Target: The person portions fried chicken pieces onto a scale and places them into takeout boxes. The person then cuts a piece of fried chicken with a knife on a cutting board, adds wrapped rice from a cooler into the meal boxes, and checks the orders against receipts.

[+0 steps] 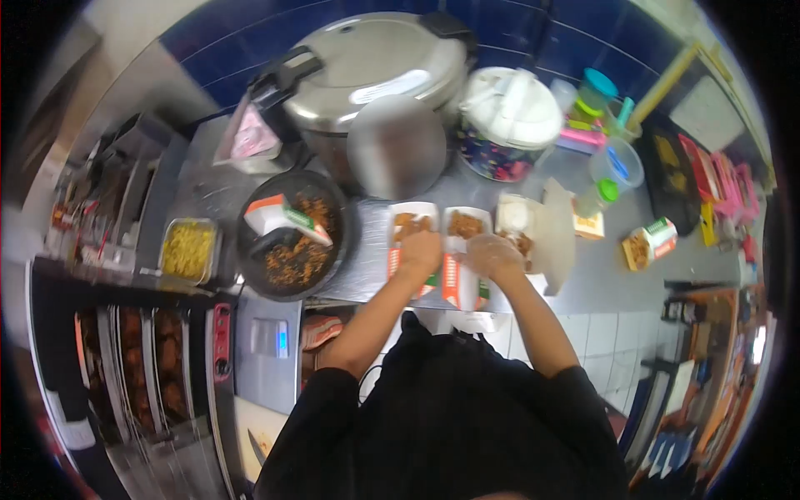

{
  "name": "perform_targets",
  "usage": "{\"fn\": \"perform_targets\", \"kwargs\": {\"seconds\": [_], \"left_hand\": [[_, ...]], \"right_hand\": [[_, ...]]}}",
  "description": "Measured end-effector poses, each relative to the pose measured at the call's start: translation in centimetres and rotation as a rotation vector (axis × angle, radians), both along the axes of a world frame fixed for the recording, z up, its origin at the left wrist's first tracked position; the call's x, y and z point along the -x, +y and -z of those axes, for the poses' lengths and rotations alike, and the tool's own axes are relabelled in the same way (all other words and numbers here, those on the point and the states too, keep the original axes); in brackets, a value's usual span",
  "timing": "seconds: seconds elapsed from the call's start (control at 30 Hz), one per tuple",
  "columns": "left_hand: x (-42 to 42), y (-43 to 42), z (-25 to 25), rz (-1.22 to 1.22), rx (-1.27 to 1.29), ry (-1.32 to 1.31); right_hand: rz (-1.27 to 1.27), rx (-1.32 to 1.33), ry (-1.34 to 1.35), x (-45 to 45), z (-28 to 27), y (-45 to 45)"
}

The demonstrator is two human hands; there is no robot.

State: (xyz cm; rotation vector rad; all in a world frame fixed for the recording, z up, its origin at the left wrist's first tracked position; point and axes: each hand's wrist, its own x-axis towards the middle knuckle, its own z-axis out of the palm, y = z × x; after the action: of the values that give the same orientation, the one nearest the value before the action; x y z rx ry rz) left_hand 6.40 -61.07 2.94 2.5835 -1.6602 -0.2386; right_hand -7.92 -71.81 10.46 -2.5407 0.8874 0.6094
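Three takeaway boxes stand in a row on the metal counter. My left hand (422, 249) is curled at the left takeaway box (403, 210), which holds browned food pieces; what its fingers grip is hidden. My right hand (493, 255), in a clear plastic glove, is closed at the near edge of the middle takeaway box (451, 212), which also holds browned food. Orange-and-white printed flaps (452, 282) hang toward me below my hands. Beside my right hand, the right takeaway box (502, 206) contains white rice and brown pieces, its pale lid (556, 237) raised.
A black pan (347, 250) of dark crumbled food, with a printed carton scoop (275, 215), stands left. Farther left is a tray of yellow food (188, 250). Behind are a large steel cooker (375, 67) and a patterned tub (500, 154). Another filled box (648, 243) stands right.
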Motion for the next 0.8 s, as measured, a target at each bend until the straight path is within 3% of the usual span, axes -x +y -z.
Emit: {"fn": "perform_targets", "kwargs": {"seconds": [0.07,0.1,0.17,0.23,0.27,0.37,0.47,0.53,0.6,0.73,0.8], "left_hand": [[0.0,0.9,-0.6,0.004,0.354,-0.041],[-1.0,2.2,-2.6,-0.034,0.346,-0.060],[-3.0,4.6,-8.3,-0.372,0.705,0.186],[-7.9,7.5,-10.2,-0.735,0.937,0.024],[-9.6,8.3,-9.9,-0.937,0.810,-0.218],[-13.7,8.4,-7.8,-1.113,0.406,-0.189],[-15.4,9.8,-6.6,-1.094,0.241,0.024],[-14.2,10.3,-7.3,-1.079,0.295,-0.071],[-13.4,11.2,-6.5,-1.005,0.479,-0.279],[-9.8,13.2,-9.2,-0.917,0.655,-0.330],[-6.5,14.1,-9.7,-0.620,0.789,-0.377]], "right_hand": [[-0.035,0.082,-0.105,0.6,0.1,0.4],[-0.026,0.103,-0.192,1.0,0.0,0.5],[-0.021,0.119,-0.293,1.6,-1.5,0.9],[0.192,0.157,-0.477,2.8,-3.7,1.4],[0.195,0.146,-0.466,3.5,-3.8,1.5],[0.313,0.061,-0.699,6.2,-3.6,2.0],[0.445,-0.010,-0.679,7.6,-4.7,3.6],[0.493,0.036,-0.625,8.5,-5.2,4.2],[0.482,0.025,-0.697,9.7,-4.0,4.5],[0.493,0.088,-0.669,11.5,-3.1,5.8],[0.496,0.081,-0.568,12.1,-3.1,6.0]]}}
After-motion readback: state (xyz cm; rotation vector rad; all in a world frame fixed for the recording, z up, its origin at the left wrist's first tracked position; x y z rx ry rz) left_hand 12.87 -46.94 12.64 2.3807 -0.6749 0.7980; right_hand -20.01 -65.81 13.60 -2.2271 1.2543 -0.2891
